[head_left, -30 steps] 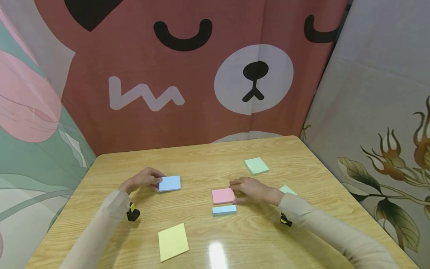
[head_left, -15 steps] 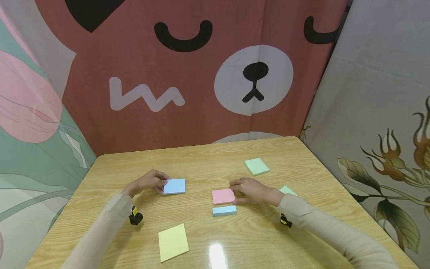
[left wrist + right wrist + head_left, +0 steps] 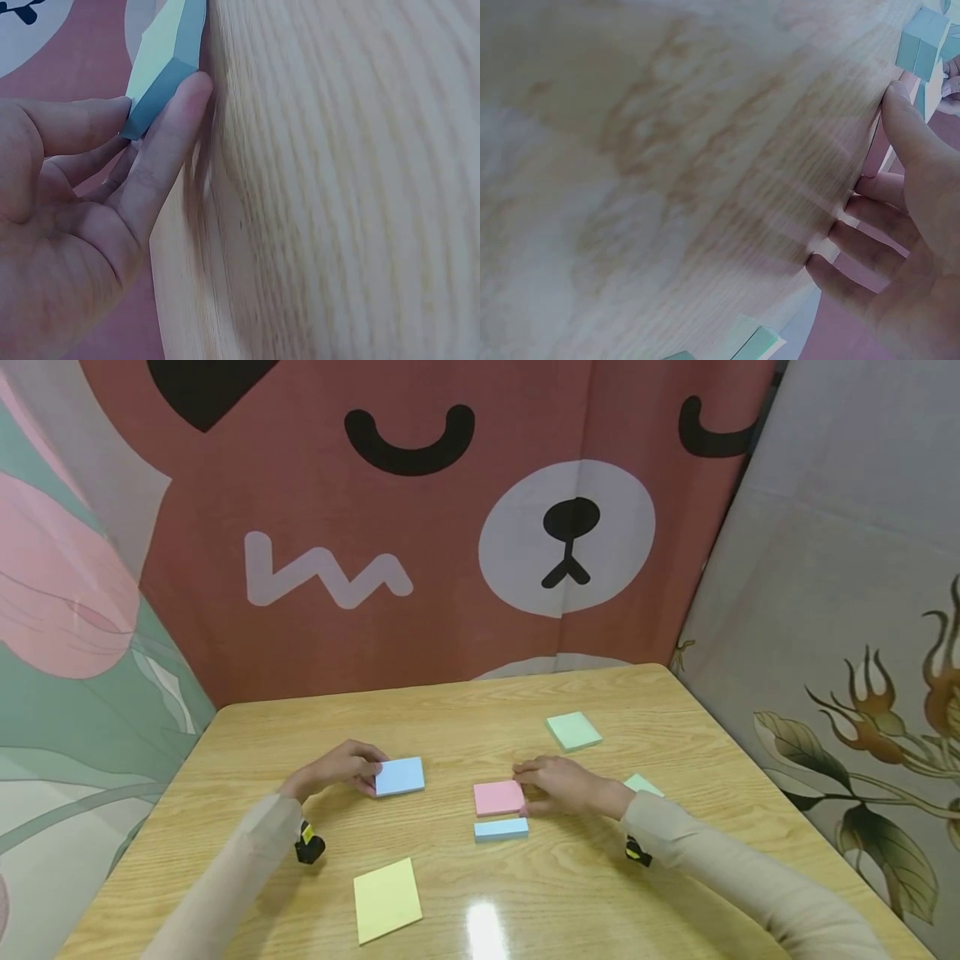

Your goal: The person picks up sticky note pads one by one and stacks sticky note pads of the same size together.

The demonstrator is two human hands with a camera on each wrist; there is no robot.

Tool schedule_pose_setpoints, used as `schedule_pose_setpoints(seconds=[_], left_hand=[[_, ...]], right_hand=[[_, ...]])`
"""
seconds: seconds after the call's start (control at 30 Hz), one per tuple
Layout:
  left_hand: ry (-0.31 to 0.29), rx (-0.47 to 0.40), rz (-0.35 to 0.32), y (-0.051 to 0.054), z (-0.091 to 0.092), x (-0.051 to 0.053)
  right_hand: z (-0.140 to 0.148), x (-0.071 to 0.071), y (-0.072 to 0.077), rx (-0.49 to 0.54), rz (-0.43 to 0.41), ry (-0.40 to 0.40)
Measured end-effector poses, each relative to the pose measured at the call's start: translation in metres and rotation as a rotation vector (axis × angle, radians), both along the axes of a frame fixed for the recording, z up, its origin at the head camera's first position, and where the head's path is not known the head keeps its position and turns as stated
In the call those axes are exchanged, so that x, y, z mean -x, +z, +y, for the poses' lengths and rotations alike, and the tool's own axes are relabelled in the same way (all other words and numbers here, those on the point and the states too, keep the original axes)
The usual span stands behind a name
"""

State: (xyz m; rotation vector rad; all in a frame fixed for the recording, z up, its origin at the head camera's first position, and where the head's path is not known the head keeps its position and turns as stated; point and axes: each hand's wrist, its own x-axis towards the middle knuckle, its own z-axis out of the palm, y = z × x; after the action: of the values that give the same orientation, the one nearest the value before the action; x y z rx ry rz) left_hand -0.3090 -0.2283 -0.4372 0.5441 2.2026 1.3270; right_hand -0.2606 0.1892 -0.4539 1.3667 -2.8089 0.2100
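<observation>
In the head view my left hand (image 3: 341, 767) pinches the left edge of a blue pad (image 3: 400, 776); the left wrist view shows thumb and fingers of that hand (image 3: 97, 180) on either side of the pad's corner (image 3: 161, 75). My right hand (image 3: 566, 787) grips the right edge of a pink pad (image 3: 498, 798), its thumb at the near corner. A narrow light blue block (image 3: 501, 830) lies just in front of the pink pad. The right wrist view has the right hand's (image 3: 915, 225) fingertips down on the table beside the pink pad.
A yellow pad (image 3: 387, 901) lies on the near left of the wooden table (image 3: 300, 727). One green pad (image 3: 573, 731) sits at the back right, another (image 3: 642, 784) partly behind the right forearm. Printed curtains stand behind and at both sides.
My left hand has moved right and slightly nearer with the blue pad, which is now turned a little and closer to the pink pad. The right hand stays in place.
</observation>
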Motion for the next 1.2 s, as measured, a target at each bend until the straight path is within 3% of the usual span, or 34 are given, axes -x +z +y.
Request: schedule_pose_setpoints(seconds=[1.2], left_hand=[[-0.067,-0.022,0.019,0.004,0.036,-0.006]], right_hand=[[-0.001,-0.001,0.002,-0.024,-0.007,0.000]])
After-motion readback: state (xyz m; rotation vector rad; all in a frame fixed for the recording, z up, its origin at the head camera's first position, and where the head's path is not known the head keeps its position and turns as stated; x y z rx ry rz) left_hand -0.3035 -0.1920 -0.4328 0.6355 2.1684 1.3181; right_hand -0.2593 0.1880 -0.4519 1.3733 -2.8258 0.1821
